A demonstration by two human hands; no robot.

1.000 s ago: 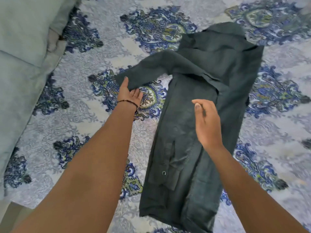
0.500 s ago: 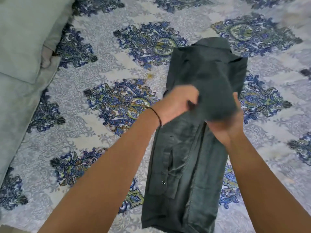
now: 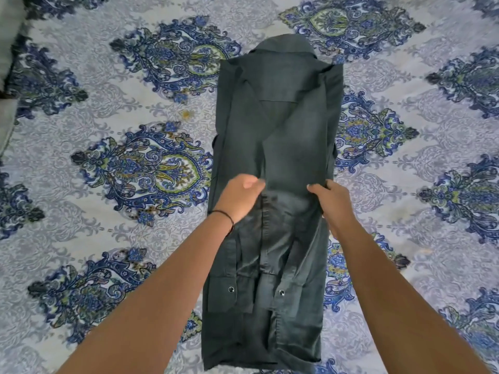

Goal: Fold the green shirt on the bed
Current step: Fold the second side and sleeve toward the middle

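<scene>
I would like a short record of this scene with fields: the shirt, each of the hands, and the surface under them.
shirt: green shirt, a long narrow strip, lying flat, collar at the far end
left hand: left hand on the shirt's middle, fingers curled; blurred, grip unclear
right hand: right hand grips the shirt's right edge, thumb on top
wrist: dark bracelet on the left wrist
surface: bedsheet with blue floral pattern

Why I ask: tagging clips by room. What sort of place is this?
Probably a bedroom: the green shirt lies on a blue-patterned bedsheet that fills the view, with pale bedding at the left edge.
</scene>
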